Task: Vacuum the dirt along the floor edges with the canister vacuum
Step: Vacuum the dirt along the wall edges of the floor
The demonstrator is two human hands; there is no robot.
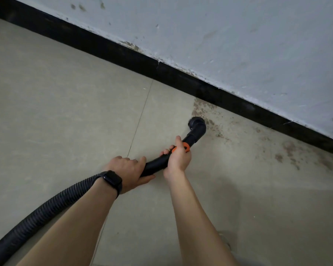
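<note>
A black vacuum wand with an orange collar ends in a round brush nozzle that sits on the floor at the near edge of a brown dirt patch by the black baseboard. My right hand grips the wand just behind the orange collar. My left hand, with a dark watch on its wrist, grips the wand's rear end where the ribbed hose begins. The hose trails off to the lower left. The canister is out of view.
More dirt specks spread to the right along the baseboard. A stained white wall rises behind it. The beige tiled floor stretches to the left, with a grout line running toward my left hand.
</note>
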